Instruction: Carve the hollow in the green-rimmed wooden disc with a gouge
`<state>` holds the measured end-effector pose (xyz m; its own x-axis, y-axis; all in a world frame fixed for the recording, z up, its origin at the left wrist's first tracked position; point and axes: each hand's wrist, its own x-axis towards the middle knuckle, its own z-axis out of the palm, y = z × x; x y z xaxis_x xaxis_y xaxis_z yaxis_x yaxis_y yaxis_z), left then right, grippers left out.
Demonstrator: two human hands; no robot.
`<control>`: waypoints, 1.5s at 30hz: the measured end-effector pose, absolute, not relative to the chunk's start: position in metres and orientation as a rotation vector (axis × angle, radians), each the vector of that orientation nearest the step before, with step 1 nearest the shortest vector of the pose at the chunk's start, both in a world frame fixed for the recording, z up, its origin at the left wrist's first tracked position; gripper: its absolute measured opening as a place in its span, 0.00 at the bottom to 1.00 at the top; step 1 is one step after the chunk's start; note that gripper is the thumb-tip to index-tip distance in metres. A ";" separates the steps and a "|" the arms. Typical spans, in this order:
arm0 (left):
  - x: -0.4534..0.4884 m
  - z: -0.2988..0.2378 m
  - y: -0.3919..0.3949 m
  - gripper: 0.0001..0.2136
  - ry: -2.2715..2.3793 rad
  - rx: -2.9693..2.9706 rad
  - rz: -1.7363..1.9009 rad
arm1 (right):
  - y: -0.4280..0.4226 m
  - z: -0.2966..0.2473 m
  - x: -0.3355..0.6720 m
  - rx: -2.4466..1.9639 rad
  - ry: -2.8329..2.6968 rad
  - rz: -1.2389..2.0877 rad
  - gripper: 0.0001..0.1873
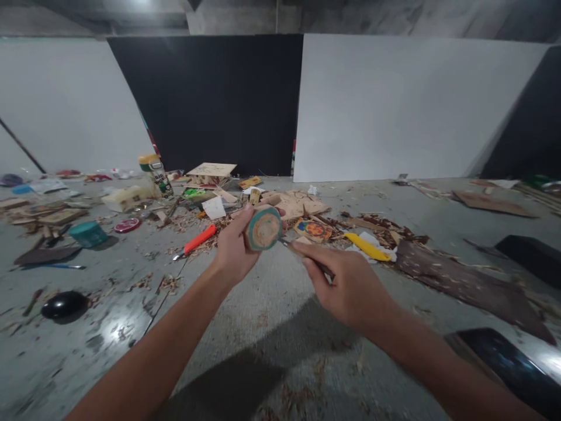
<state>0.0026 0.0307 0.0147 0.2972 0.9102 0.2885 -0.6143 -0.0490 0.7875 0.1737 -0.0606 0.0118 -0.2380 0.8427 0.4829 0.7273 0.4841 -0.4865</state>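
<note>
My left hand [234, 248] is closed around a round wooden piece [264, 229] with a teal rim and a bare, rough wood middle facing me. In my right hand [346, 280] is a slim carving tool [294, 247], its handle wrapped by my fingers. The tool's thin metal tip is at the right edge of the round piece; whether it touches, I cannot tell. Below both hands lies the concrete floor. An orange-red utility knife [199, 238] lies left of my left hand, and a yellow-handled cutter [369, 247] lies beyond my right hand.
Wood shavings [377, 225] and scraps litter the floor. Leftward are a teal block [87, 234], a red round lid [127, 225], a black dome-shaped object [65, 305] and a yellow-capped container [155, 175]. A brown strip [464, 280] lies at right. Black and white panels [219, 105] stand behind.
</note>
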 end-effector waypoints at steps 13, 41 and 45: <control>0.004 0.022 0.020 0.17 0.454 0.932 1.075 | -0.071 0.027 0.176 -1.241 -1.968 0.108 0.19; -0.004 0.024 0.021 0.20 0.234 1.128 0.859 | -0.077 0.036 0.188 -1.270 -2.051 -0.083 0.20; -0.003 0.021 0.021 0.20 0.160 1.061 0.887 | -0.076 0.036 0.185 -1.283 -2.041 -0.010 0.20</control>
<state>-0.0026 0.0209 0.0209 0.6550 0.6994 0.2860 -0.5551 0.1886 0.8101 0.1853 -0.0762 0.0359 -0.2502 0.7831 0.5693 0.7889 0.5058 -0.3490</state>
